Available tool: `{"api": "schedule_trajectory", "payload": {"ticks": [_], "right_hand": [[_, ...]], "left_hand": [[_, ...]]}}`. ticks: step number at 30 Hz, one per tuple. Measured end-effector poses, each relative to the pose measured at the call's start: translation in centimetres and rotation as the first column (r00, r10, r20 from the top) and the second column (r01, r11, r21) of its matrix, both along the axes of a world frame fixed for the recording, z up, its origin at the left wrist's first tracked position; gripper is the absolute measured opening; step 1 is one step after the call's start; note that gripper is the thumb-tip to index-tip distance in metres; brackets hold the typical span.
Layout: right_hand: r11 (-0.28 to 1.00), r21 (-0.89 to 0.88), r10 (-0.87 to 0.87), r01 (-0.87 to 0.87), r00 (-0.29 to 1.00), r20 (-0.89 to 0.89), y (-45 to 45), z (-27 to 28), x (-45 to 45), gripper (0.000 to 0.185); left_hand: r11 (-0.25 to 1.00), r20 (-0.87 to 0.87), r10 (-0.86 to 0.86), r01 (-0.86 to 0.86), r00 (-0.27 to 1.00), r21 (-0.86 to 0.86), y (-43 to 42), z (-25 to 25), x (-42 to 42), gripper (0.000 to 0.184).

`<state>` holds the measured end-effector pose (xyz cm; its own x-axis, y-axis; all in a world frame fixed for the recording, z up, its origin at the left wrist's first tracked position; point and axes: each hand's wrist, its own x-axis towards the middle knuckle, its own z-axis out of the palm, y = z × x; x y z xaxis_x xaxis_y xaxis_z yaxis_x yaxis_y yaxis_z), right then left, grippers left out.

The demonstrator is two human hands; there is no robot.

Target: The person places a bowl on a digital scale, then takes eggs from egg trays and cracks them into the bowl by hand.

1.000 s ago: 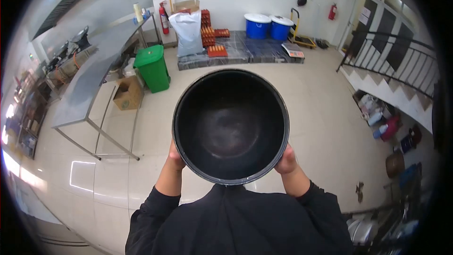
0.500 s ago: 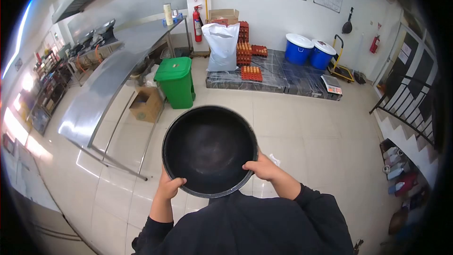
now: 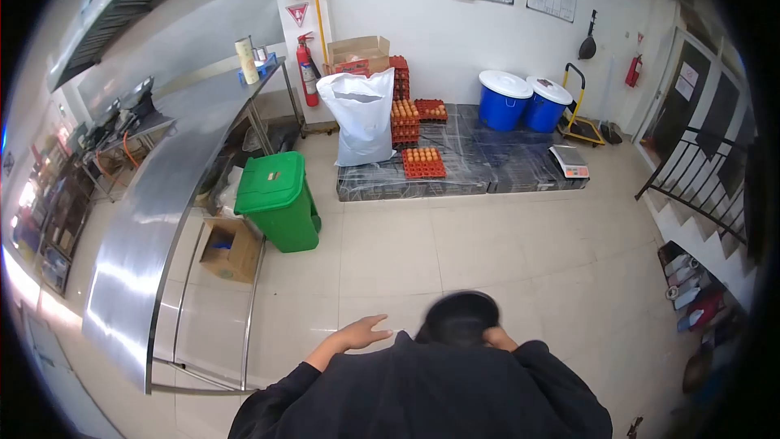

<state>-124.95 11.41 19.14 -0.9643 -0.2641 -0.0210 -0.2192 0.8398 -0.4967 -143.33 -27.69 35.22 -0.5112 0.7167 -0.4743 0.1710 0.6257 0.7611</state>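
My right hand grips the rim of a large round black basin low in front of my body. Only the basin's upper part shows; my dark clothing covers the rest, and its edge is slightly blurred. Off to the basin's left, apart from it, my left hand is held out with its fingers spread, holding nothing. Tiled floor lies beneath both hands.
A long steel table runs along the left, with a cardboard box under it and a green bin beside it. Ahead, a low platform bears a white sack, egg trays, blue tubs and a scale.
My left hand has let go of the basin and moved away to the left. The basin has gone down and right in my right hand, partly behind my clothing. The view has shifted.
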Motion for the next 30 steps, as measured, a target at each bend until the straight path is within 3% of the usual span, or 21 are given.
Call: {"api": "schedule_trajectory", "payload": {"ticks": [1,2,3,4,5,7,8,9,10,11,12,14,17,18,19,20,21,22,23,26,30], "right_hand": [[0.978,0.165,-0.133,0.127,0.991,0.026,3.3,-5.8,1.8,0.01],[0.883,0.223,-0.461,0.413,0.851,0.251,4.5,-6.0,2.7,0.016],[0.704,0.329,-0.703,0.629,0.557,0.442,5.8,-5.1,3.5,0.024],[0.46,0.51,-0.839,0.727,0.168,0.517,6.9,-3.8,4.2,0.031],[0.342,0.601,-0.864,0.723,-0.009,0.503,8.7,-3.8,3.6,0.032],[0.295,0.65,-0.874,0.7,-0.077,0.479,11.5,-3.7,0.2,0.034],[0.287,0.666,-0.876,0.688,-0.093,0.473,12.9,-3.5,-1.9,0.035],[0.292,0.668,-0.877,0.684,-0.086,0.472,14.3,-3.6,-4.4,0.036],[0.305,0.671,-0.877,0.676,-0.075,0.474,15.5,-3.6,-6.7,0.038],[0.32,0.665,-0.878,0.675,-0.053,0.477,16.7,-3.9,-9.1,0.039],[0.347,0.652,-0.876,0.674,-0.016,0.483,17.8,-4.2,-11.6,0.04],[0.417,0.623,-0.868,0.662,0.086,0.489,19.5,-4.7,-16.8,0.043],[0.647,0.55,-0.76,0.528,0.496,0.419,22.3,-6.2,-27.2,0.047],[0.701,0.429,-0.704,0.571,0.651,0.284,19.6,-0.2,-33.0,0.047],[0.823,0.066,-0.568,0.564,0.816,0.106,21.1,-2.6,-36.4,0.045],[0.45,-0.377,-0.577,0.81,0.586,0.57,20.4,-1.6,-41.9,0.043],[-0.286,-0.425,-0.415,0.859,0.289,0.863,19.8,-0.5,-47.4,0.042],[-0.234,-0.361,-0.398,0.903,0.249,0.883,18.6,2.7,-52.5,0.035],[-0.288,-0.278,-0.326,0.916,0.179,0.928,19.5,0.9,-56.4,0.03],[-0.192,-0.345,-0.283,0.919,0.284,0.916,18.9,1.6,-64.5,0.031],[-0.308,-0.355,-0.311,0.883,0.259,0.914,19.1,0.6,-69.3,0.032]], "left_hand": [[0.999,0.016,-0.029,0.028,0.999,0.028,0.8,0.0,-2.1,0.075],[1.0,0.04,0.003,-0.004,0.999,0.021,1.3,-0.9,-4.7,0.074],[0.999,0.065,0.035,-0.036,0.997,0.014,1.4,-2.5,-7.6,0.074],[0.997,0.092,0.072,-0.073,0.993,0.008,1.3,-4.4,-10.4,0.073],[0.995,-0.09,0.103,-0.103,0.991,0.004,0.2,-8.2,-13.5,0.071],[0.903,-0.035,0.427,-0.428,0.904,-0.041,-3.5,-13.7,-19.0,0.067],[0.906,-0.375,0.355,-0.414,0.857,-0.088,-9.1,-24.5,-22.3,0.049],[0.868,-0.618,0.267,-0.463,0.739,-0.179,-12.0,-24.2,-21.4,0.033],[0.709,-0.605,0.159,-0.517,0.78,-0.48,-14.5,-24.8,-20.7,0.031],[0.668,-0.403,0.093,-0.357,0.911,-0.653,-16.1,-22.9,-20.8,0.031],[0.592,-0.209,0.174,-0.273,0.962,-0.759,-16.3,-21.3,-20.1,0.034],[0.535,-0.063,0.39,-0.282,0.919,-0.797,-15.3,-21.1,-21.7,0.033],[0.54,-0.014,0.631,-0.452,0.775,-0.71,-10.6,-24.3,-27.7,0.033],[0.557,0.016,0.672,-0.491,0.741,-0.67,-8.3,-25.5,-30.3,0.033],[0.579,0.047,0.695,-0.521,0.717,-0.627,-5.6,-26.2,-32.9,0.033],[0.606,0.078,0.704,-0.539,0.706,-0.584,-2.9,-26.9,-35.5,0.033],[0.628,0.105,0.707,-0.551,0.7,-0.55,-0.9,-27.5,-38.0,0.033],[0.65,0.127,0.701,-0.557,0.701,-0.517,0.9,-27.9,-40.5,0.034],[0.667,0.143,0.695,-0.559,0.704,-0.492,2.4,-28.2,-43.0,0.034],[0.653,0.16,0.716,-0.57,0.68,-0.499,2.9,-28.7,-49.9,0.035],[0.504,0.144,0.798,-0.517,0.585,-0.693,-2.3,-33.8,-61.6,0.037]]}}
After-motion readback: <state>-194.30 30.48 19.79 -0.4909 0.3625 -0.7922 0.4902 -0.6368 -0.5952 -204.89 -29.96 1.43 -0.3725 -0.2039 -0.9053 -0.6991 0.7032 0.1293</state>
